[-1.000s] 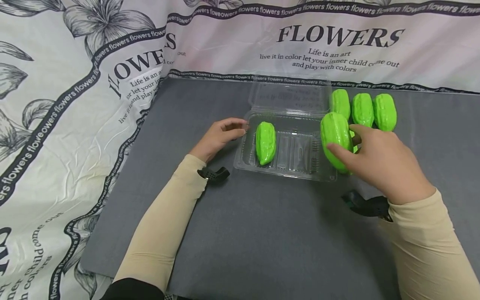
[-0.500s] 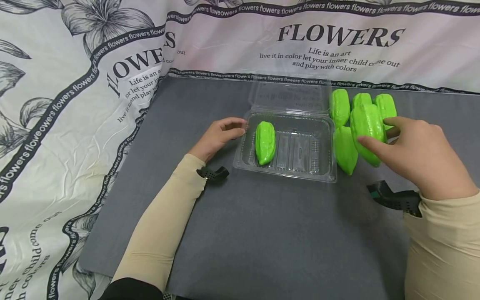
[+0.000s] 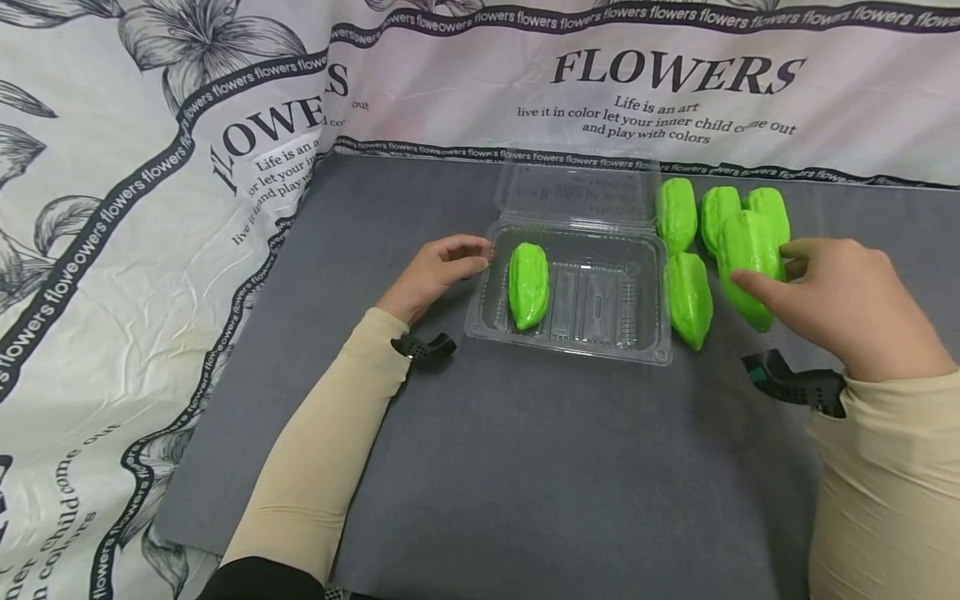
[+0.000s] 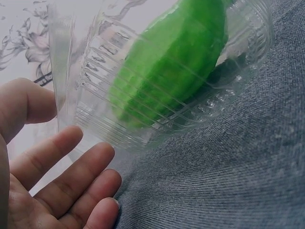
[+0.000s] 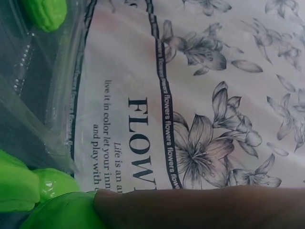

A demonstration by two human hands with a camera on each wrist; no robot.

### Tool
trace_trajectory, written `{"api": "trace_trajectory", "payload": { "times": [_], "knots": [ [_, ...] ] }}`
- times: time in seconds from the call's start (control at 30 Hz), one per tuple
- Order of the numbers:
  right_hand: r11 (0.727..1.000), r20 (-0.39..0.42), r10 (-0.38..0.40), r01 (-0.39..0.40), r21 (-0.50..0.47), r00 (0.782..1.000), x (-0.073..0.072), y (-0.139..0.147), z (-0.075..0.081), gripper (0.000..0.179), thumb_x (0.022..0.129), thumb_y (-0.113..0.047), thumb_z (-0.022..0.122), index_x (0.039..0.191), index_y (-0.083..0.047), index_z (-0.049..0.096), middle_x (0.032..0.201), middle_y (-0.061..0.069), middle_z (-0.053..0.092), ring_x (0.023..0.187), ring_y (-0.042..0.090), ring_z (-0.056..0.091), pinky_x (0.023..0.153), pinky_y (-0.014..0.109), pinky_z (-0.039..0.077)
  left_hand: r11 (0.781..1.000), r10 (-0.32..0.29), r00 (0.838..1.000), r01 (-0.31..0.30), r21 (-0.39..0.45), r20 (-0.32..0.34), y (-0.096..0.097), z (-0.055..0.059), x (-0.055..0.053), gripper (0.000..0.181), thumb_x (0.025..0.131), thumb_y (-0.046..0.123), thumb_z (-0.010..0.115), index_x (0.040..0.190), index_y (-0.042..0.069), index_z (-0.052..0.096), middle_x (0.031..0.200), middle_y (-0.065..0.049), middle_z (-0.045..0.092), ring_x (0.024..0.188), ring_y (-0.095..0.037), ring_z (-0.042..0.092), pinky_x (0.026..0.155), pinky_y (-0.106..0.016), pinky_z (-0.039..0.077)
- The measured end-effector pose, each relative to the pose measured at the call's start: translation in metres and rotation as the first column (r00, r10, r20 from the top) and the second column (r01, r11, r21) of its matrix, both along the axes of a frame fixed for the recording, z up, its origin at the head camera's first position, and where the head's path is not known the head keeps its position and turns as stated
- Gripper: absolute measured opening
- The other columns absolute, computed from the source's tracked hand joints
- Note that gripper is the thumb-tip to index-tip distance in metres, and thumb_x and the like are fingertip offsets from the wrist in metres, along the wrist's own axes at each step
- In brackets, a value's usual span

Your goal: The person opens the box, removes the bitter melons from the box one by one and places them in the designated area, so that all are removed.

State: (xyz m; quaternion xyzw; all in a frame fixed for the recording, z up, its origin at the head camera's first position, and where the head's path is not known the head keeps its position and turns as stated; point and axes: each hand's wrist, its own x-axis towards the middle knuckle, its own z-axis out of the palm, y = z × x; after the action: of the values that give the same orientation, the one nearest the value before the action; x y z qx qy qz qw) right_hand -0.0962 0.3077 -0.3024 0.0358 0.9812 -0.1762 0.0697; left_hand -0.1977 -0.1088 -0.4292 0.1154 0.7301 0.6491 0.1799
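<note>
In the head view my right hand (image 3: 862, 304) holds a glossy green starfruit (image 3: 750, 267), with thumb and fingers on its sides. The right wrist view shows one finger along the held starfruit (image 5: 66, 212). My left hand (image 3: 438, 275) is at the left rim of a lidded clear plastic container (image 3: 570, 348). From the left wrist, the thumb lies on the rim's upper side and the fingertips (image 4: 76, 136) curve beneath it. One starfruit (image 3: 529, 286) lies lengthwise in the container's left part, seen through the wall in the left wrist view.
Just right of the container lie two starfruit, one at the back (image 3: 678, 215) and one in front (image 3: 689, 300). Two more (image 3: 720, 218) lie behind the held one, partly hidden. The raised clear lid (image 3: 577, 187) leans back toward the flower-printed cloth (image 3: 450, 92). Grey cloth covers the table (image 3: 562, 475).
My right hand has moved right with the starfruit, from beside the container's right edge to over the front of the back-right ones. My left hand has stayed at the rim.
</note>
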Motion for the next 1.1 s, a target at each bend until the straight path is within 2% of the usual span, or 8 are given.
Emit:
{"api": "trace_trajectory", "payload": {
  "times": [0.1, 0.13, 0.33, 0.37, 0.77, 0.93, 1.1],
  "knots": [
    [1.0, 0.022, 0.003, -0.003, -0.002, 1.0, -0.003, 0.002, -0.004, 0.06, 0.102, -0.061, 0.057, 0.081, -0.005, 0.051, 0.064, 0.005, 0.046, 0.066, 0.023, 0.047, 0.059, 0.036, 0.035, 1.0, 0.0, 1.0, 0.0, -0.001, -0.003, -0.001, 0.001, 0.001, 0.037, 0.103, 0.017, 0.069, 0.139, 0.008, 0.067, 0.139, -0.01, 0.067, 0.13, -0.021, 0.061, 0.114, -0.042, 0.045],
    [1.0, 0.023, 0.007, -0.007, -0.003, 1.0, -0.004, 0.003, -0.005, 0.061, 0.102, -0.06, 0.058, 0.083, -0.003, 0.054, 0.066, 0.008, 0.05, 0.066, 0.025, 0.05, 0.059, 0.039, 0.038, 1.0, -0.001, 1.0, 0.001, -0.001, -0.004, -0.001, 0.001, 0.001, 0.037, 0.103, 0.017, 0.069, 0.139, 0.009, 0.067, 0.139, -0.01, 0.067, 0.13, -0.021, 0.061, 0.114, -0.042, 0.045],
    [0.999, 0.043, 0.031, -0.031, -0.008, 0.999, -0.011, 0.008, -0.015, 0.059, 0.102, -0.057, 0.061, 0.073, -0.008, 0.044, 0.064, 0.003, 0.041, 0.06, 0.021, 0.039, 0.056, 0.038, 0.033, 1.0, -0.001, 1.0, 0.001, -0.008, -0.006, -0.003, -0.001, 0.001, 0.036, 0.104, 0.018, 0.068, 0.139, 0.009, 0.066, 0.139, -0.009, 0.067, 0.13, -0.02, 0.061, 0.114, -0.042, 0.045],
    [0.999, 0.047, 0.032, -0.032, -0.007, 0.998, -0.012, 0.008, -0.017, 0.059, 0.101, -0.057, 0.061, 0.071, -0.012, 0.038, 0.063, -0.001, 0.034, 0.06, 0.019, 0.033, 0.056, 0.036, 0.03, 1.0, -0.001, 1.0, 0.001, -0.009, -0.006, -0.003, -0.001, 0.001, 0.036, 0.104, 0.018, 0.068, 0.139, 0.009, 0.066, 0.139, -0.009, 0.067, 0.13, -0.02, 0.061, 0.114, -0.042, 0.045],
    [0.999, 0.088, 0.033, -0.033, 0.0, 0.996, -0.018, 0.017, -0.028, 0.056, 0.099, -0.051, 0.068, 0.068, -0.013, 0.039, 0.066, -0.001, 0.034, 0.061, 0.019, 0.034, 0.055, 0.036, 0.03, 1.0, 0.003, 1.0, -0.003, -0.013, -0.002, -0.002, 0.0, 0.001, 0.036, 0.104, 0.017, 0.068, 0.138, 0.008, 0.066, 0.139, -0.01, 0.068, 0.128, -0.021, 0.062, 0.113, -0.042, 0.046],
    [0.999, 0.122, 0.048, -0.05, 0.012, 0.991, -0.02, 0.024, -0.028, 0.058, 0.098, -0.055, 0.068, 0.067, -0.013, 0.041, 0.067, 0.001, 0.04, 0.064, 0.021, 0.038, 0.058, 0.036, 0.032, 1.0, 0.001, 1.0, -0.001, -0.016, -0.006, -0.001, 0.0, 0.0, 0.036, 0.104, 0.017, 0.068, 0.138, 0.008, 0.067, 0.138, -0.009, 0.068, 0.129, -0.021, 0.062, 0.113, -0.042, 0.046],
    [0.998, 0.181, 0.061, -0.064, 0.006, 0.982, -0.021, 0.028, -0.027, 0.056, 0.098, -0.056, 0.068, 0.068, -0.011, 0.052, 0.07, 0.005, 0.057, 0.067, 0.024, 0.052, 0.058, 0.036, 0.039, 1.0, 0.0, 1.0, 0.0, -0.012, -0.006, -0.001, 0.0, 0.0, 0.036, 0.104, 0.017, 0.068, 0.139, 0.008, 0.066, 0.139, -0.009, 0.067, 0.129, -0.021, 0.061, 0.113, -0.041, 0.046]
  ]
}}
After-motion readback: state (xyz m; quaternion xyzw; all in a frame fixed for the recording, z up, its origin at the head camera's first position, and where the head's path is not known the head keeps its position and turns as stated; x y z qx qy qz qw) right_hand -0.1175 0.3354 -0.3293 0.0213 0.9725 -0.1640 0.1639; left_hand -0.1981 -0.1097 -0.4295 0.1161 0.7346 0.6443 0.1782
